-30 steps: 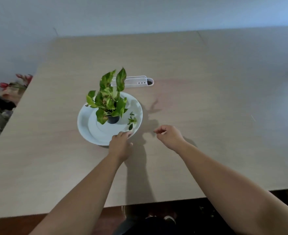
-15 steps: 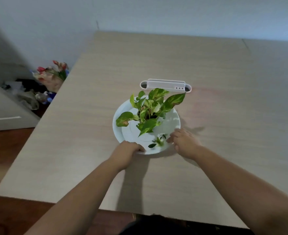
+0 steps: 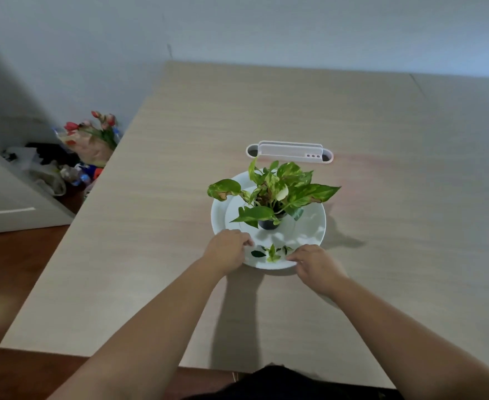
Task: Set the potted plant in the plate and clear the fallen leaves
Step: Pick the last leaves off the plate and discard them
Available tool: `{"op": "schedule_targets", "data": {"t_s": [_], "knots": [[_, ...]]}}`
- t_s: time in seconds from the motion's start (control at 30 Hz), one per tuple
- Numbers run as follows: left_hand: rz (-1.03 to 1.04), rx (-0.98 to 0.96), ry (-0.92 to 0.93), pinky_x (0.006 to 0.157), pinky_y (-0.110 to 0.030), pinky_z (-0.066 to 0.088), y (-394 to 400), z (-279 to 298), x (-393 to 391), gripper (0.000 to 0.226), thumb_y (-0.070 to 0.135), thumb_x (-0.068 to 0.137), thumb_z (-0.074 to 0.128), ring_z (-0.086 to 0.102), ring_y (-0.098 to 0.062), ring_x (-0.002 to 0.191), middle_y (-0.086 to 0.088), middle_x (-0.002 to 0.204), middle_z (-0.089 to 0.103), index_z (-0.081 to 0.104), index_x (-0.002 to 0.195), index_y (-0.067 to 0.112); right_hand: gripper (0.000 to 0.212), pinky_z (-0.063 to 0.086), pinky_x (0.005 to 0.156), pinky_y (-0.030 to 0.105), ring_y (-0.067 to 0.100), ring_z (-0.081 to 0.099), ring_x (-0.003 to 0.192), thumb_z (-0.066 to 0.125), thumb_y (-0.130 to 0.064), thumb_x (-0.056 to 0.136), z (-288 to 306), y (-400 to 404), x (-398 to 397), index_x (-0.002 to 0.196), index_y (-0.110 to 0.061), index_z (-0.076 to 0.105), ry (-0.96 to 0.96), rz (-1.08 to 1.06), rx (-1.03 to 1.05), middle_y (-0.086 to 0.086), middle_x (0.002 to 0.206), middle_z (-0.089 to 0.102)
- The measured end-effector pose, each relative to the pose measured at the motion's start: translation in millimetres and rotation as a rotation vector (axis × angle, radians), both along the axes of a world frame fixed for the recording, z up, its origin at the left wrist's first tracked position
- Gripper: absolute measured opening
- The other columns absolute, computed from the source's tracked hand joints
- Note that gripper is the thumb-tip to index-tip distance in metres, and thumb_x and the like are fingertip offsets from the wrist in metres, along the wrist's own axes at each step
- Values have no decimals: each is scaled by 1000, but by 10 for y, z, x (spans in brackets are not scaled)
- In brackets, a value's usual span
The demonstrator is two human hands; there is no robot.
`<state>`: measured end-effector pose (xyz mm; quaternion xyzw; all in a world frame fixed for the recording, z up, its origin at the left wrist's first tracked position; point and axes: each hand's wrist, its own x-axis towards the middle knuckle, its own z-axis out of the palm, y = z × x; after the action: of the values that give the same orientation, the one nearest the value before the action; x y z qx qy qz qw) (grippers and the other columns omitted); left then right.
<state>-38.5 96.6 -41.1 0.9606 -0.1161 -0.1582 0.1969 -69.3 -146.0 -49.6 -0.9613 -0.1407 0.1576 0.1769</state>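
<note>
**Both hands on the plate rim, leaves gathered up front**

The potted plant [image 3: 269, 202] stood upright in the middle of the white plate [image 3: 314, 223], so that half of the job looked done. The plate sat toward the table's [image 3: 381, 125] near edge, closer to its left side, with a white holder [image 3: 289, 152] just beyond it.

The left hand [image 3: 227, 248] was curled over the plate's near-left rim, fingers bent and closed on the edge. The right hand [image 3: 314, 262] met the near-right rim the same way, fingertips pinching at it, nothing else held. A two-sided grip made sense here: the plant was top-heavy, and steadying both sides would keep the pot from tipping.

The fallen leaves [image 3: 270, 252] lay on the plate's near lip, right between the two hands, probably collected there so plate and leaves could travel together. Clearing them looked to be what remained.
</note>
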Motion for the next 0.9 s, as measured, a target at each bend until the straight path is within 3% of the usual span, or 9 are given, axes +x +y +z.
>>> {"op": "schedule_targets", "data": {"t_s": [0.13, 0.3, 0.5, 0.63, 0.77, 0.9], "knots": [[-70, -44, 88, 99, -31, 44, -383, -57, 87, 34, 17, 90, 53, 53, -24, 118, -7, 123, 57, 63, 121, 25, 33, 43, 98, 28, 18, 54, 115, 50, -15, 89, 30, 9, 3, 115, -21, 68, 18, -80, 66, -2, 120, 64], [-90, 17, 154, 102, -26, 36, -486, -155, 148, 42, 9, 87, 55, 47, -24, 125, -5, 133, 50, 64, 123, 30, 35, 41, 101, 28, 16, 52, 117, 49, -12, 88, 61, -1, -30, 116, -21, 67, 47, -114, 93, -3, 120, 63], [-108, 89, 153, 96, -36, 42, -342, -160, 227, 35, 7, 89, 53, 52, -31, 113, -13, 120, 54, 67, 118, 21, 37, 41, 103, 32, 15, 48, 120, 50, -14, 86, 62, -11, -22, 118, -23, 65, 90, -117, 89, -4, 123, 60], [-67, 126, 153, 86, -35, 48, -236, -113, 227, 29, 2, 85, 53, 56, -28, 105, -4, 101, 50, 73, 102, 16, 35, 43, 101, 33, 14, 49, 119, 49, -16, 88, 84, 10, 10, 118, -24, 65, 120, -113, 59, -5, 123, 59], [-3, 53, 127, 84, -30, 50, -248, -99, 217, 22, 12, 82, 58, 60, -23, 103, -4, 107, 66, 71, 98, 19, 34, 52, 89, 38, 22, 59, 108, 48, -21, 87, 181, 130, 167, 114, -23, 68, 152, -186, 71, 1, 118, 62], [20, 52, 111, 85, -32, 49, -359, -132, 213, 26, 21, 77, 72, 60, -27, 104, -10, 111, 64, 68, 101, 13, 36, 52, 86, 37, 29, 59, 106, 57, -28, 84, 152, 335, 375, 118, -19, 64, 200, -251, -1, 8, 119, 55]]}}
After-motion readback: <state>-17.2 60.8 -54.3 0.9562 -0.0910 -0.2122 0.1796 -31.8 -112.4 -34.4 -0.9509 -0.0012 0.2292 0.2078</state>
